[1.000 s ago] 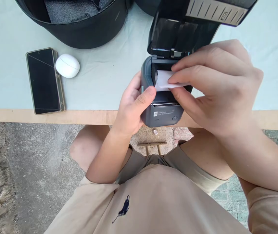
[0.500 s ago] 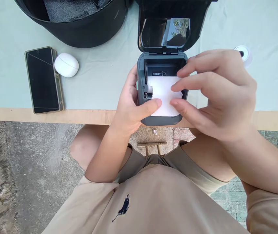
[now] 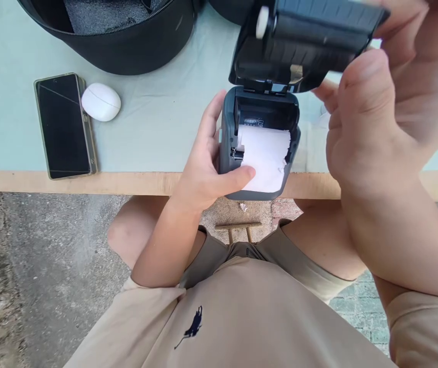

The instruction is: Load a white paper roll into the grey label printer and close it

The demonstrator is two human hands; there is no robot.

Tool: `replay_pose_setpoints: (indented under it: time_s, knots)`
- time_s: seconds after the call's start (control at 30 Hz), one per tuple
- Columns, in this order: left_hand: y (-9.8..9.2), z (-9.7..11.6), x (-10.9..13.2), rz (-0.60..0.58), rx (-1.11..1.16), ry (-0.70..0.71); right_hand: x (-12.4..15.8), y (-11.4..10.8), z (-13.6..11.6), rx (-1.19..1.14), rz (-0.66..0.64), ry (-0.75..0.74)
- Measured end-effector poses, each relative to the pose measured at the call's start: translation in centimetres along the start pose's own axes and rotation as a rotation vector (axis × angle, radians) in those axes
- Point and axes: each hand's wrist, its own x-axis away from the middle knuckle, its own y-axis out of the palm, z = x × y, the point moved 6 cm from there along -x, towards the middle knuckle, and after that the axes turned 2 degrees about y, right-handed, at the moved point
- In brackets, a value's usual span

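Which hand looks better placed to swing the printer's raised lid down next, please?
Probably the right hand: it is at the edge of the raised lid, whereas the left hand is occupied, holding the printer body with its thumb over the white paper.

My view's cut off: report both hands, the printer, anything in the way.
Left hand gripping printer. Right hand at raised lid, grip unclear. Paper exposed, left thumb lying over its edge; possibly in the way.

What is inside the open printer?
Inside the printer, white paper stretches toward the front, with a small printed marking visible behind it. The left hand partly covers the paper with its thumb; whatever lies underneath the paper is hidden.
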Motion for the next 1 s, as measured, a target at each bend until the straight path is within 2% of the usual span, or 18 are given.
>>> replay_pose_setpoints:
  time_s: [0.1, 0.3, 0.4, 0.53, 0.63, 0.73, 0.83, 1.0]
  knots:
    - [-0.3, -0.3, 0.1, 0.030, -0.010, -0.007, 0.1, 0.2, 0.0, 0.027, 0.003, -0.013]
    - [-0.3, -0.1, 0.0, 0.090, 0.045, -0.019, 0.0, 0.5, -0.9, 0.016, 0.041, -0.138]
    - [0.4, 0.4, 0.0, 0.144, 0.127, -0.097, -0.1, 0.9, -0.5, -0.115, 0.056, -0.038]
    - [1.2, 1.3, 0.3, 0.224, 0.163, -0.139, 0.0, 2.3, -0.1, -0.344, -0.124, 0.118]
    - [1.2, 1.4, 0.4, 0.218, 0.123, -0.160, 0.2, 2.7, 0.3, -0.379, -0.213, 0.206]
    - [1.1, 1.1, 0.4, 0.159, 0.153, -0.142, 0.2, 2.6, 0.4, -0.360, -0.241, 0.202]
    - [1.1, 1.1, 0.3, 0.109, 0.195, -0.105, 0.1, 2.4, 0.3, -0.317, -0.213, 0.152]
    - [1.3, 1.4, 0.2, 0.137, 0.224, -0.123, 0.3, 2.9, 0.8, -0.416, -0.227, 0.207]
